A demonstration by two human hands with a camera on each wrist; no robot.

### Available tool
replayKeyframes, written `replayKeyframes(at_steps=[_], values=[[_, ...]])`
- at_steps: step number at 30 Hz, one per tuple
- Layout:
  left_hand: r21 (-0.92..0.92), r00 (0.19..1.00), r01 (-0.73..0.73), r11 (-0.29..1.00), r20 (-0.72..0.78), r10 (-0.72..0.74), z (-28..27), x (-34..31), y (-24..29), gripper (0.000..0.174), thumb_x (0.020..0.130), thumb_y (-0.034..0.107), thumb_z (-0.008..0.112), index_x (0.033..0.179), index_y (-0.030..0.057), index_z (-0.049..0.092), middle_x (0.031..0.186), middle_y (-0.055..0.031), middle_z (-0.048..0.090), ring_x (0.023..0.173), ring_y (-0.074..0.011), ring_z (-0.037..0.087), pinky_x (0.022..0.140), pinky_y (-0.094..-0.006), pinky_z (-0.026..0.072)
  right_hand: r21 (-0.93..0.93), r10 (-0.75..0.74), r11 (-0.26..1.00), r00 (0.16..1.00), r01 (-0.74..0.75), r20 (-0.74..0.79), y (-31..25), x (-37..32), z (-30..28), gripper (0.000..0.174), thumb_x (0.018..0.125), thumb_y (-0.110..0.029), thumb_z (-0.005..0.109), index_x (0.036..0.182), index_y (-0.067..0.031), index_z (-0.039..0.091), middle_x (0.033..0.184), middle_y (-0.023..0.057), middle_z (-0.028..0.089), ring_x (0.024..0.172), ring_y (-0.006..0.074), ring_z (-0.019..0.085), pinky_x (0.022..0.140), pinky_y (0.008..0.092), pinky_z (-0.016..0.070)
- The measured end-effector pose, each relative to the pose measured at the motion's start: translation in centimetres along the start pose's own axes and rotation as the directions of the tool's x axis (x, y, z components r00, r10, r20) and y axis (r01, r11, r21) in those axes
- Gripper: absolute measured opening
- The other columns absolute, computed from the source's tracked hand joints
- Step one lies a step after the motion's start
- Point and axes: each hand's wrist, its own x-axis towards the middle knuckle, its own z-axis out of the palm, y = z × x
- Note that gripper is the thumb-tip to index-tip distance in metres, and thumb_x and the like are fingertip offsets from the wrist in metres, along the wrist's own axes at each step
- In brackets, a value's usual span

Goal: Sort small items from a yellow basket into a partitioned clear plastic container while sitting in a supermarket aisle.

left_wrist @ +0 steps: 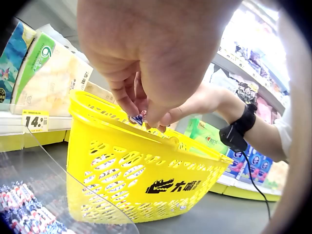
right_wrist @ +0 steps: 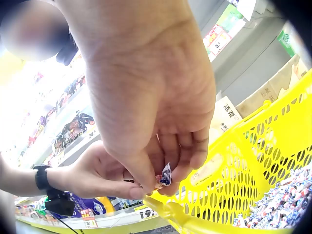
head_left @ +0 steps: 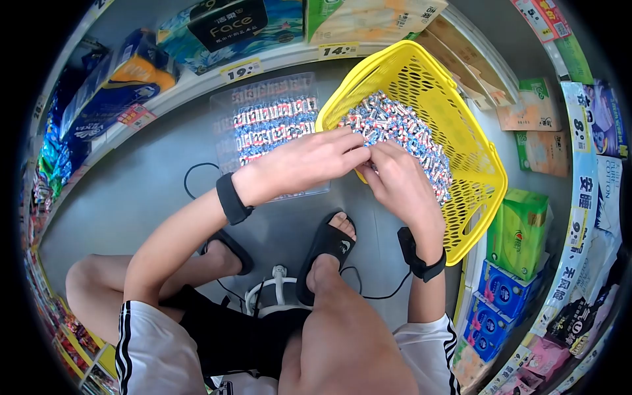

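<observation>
Over the near left rim of the yellow shopping basket [head_left: 484, 164], my two hands meet fingertip to fingertip. A small wrapped candy [left_wrist: 138, 118], blue, white and red, shows between the fingers and thumb of my left hand [head_left: 322, 157]. My right hand [head_left: 403, 181] pinches the twisted wrapper end [right_wrist: 166, 175] between thumb and curled fingers. Many similar wrapped candies [head_left: 395, 125] lie heaped in the basket. Left of it, a clear plastic box [head_left: 224, 108] holds candies [head_left: 276, 130] laid in neat rows.
Shelves with price tags [head_left: 242, 70] and tissue packs [head_left: 230, 29] curve around the front and sides. Green tissue packs [head_left: 517, 234] and blue ones [head_left: 487, 326] stand at right. Black cables [head_left: 197, 172] run over the grey floor near my sandalled feet [head_left: 332, 243].
</observation>
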Motion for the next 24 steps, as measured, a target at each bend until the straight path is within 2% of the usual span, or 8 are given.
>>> replayKeyframes(at_steps=[3,6,9,12,17,19,21,24], values=[[0.0,0.998,-0.01,1.0,-0.068,0.01,-0.9,-0.6,0.1,0.024,0.087,0.006,0.065,0.108,0.0017,0.055,0.102,-0.0111,0.058,0.103,-0.0295,0.064,0.087,-0.0401,0.0582,-0.047,-0.049,0.998,0.999,0.048,-0.015,-1.0,0.5,-0.4,0.016,0.089,-0.008,0.074,0.097,0.0043,0.068,0.096,0.0193,0.071,0.096,0.0368,0.068,0.085,0.0466,0.0567],[-0.06,0.996,0.089,0.994,-0.012,-0.09,-1.3,-2.1,0.2,0.019,0.093,0.01,0.063,0.109,0.0032,0.057,0.108,-0.0133,0.059,0.104,-0.0331,0.063,0.087,-0.0433,0.0545,-0.045,-0.065,0.997,0.997,0.063,-0.039,-2.1,0.7,0.0,0.017,0.088,-0.007,0.074,0.098,0.0037,0.067,0.098,0.0175,0.07,0.095,0.0357,0.067,0.084,0.0459,0.0567],[-0.025,0.998,0.057,0.998,-0.02,-0.058,-1.5,-3.7,-0.3,0.019,0.092,0.01,0.063,0.109,0.0035,0.058,0.106,-0.0129,0.059,0.101,-0.0329,0.063,0.086,-0.0421,0.0543,-0.052,-0.112,0.993,0.993,0.11,-0.034,-3.2,1.0,1.1,0.017,0.086,-0.007,0.075,0.099,0.0026,0.068,0.094,0.0162,0.068,0.093,0.0345,0.067,0.083,0.0449,0.0573],[0.001,0.999,-0.017,1.0,-0.048,0.018,-1.5,-5.5,-0.7,0.022,0.088,0.008,0.065,0.107,0.002,0.055,0.103,-0.011,0.058,0.098,-0.0298,0.063,0.086,-0.04,0.055,-0.06,-0.069,0.996,0.992,0.063,-0.104,-4.7,0.9,2.7,0.013,0.085,-0.006,0.074,0.093,0.0003,0.067,0.089,0.0129,0.065,0.09,0.0311,0.069,0.077,0.0416,0.0586],[0.088,0.998,-0.047,0.995,0.043,0.044,-0.3,-7.1,-1.3,0.019,0.087,0.01,0.064,0.103,0.0024,0.058,0.103,-0.0116,0.06,0.098,-0.0286,0.062,0.086,-0.0381,0.0533,-0.155,-0.073,0.986,0.995,0.062,-0.066,-5.1,0.2,5.5,0.009,0.084,-0.004,0.072,0.091,-0.0005,0.067,0.089,0.0114,0.065,0.087,0.028,0.071,0.076,0.0403,0.0594],[0.096,0.996,-0.06,0.994,0.074,0.053,0.3,-7.7,-1.7,0.018,0.086,0.01,0.064,0.101,0.0031,0.057,0.103,-0.0107,0.06,0.098,-0.0278,0.062,0.087,-0.0379,0.0533,-0.218,-0.027,0.976,0.999,0.016,-0.045,-5.2,-0.1,7.0,0.01,0.082,-0.003,0.071,0.091,-0.0004,0.067,0.088,0.0121,0.066,0.086,0.0282,0.072,0.073,0.0388,0.0599],[0.115,0.993,-0.065,0.991,0.108,0.053,1.0,-8.1,-2.3,0.017,0.086,0.01,0.064,0.1,0.0038,0.056,0.103,-0.0098,0.061,0.098,-0.0271,0.062,0.088,-0.0377,0.0532,-0.183,0.024,0.983,0.999,-0.03,-0.032,-5.2,-0.4,9.0,0.009,0.084,-0.003,0.071,0.091,0.0,0.066,0.089,0.0134,0.066,0.084,0.0299,0.073,0.07,0.0397,0.0605],[0.173,0.99,-0.09,0.981,0.122,0.069,2.1,-9.0,-3.4,0.016,0.086,0.011,0.064,0.097,0.0063,0.053,0.101,-0.0066,0.061,0.1,-0.0245,0.062,0.09,-0.0368,0.0533,-0.031,0.179,0.983,0.98,-0.182,-0.085,-5.5,-0.5,11.8,0.011,0.089,-0.005,0.072,0.096,0.001,0.066,0.091,0.0159,0.066,0.082,0.0342,0.074,0.069,0.0441,0.0608]])
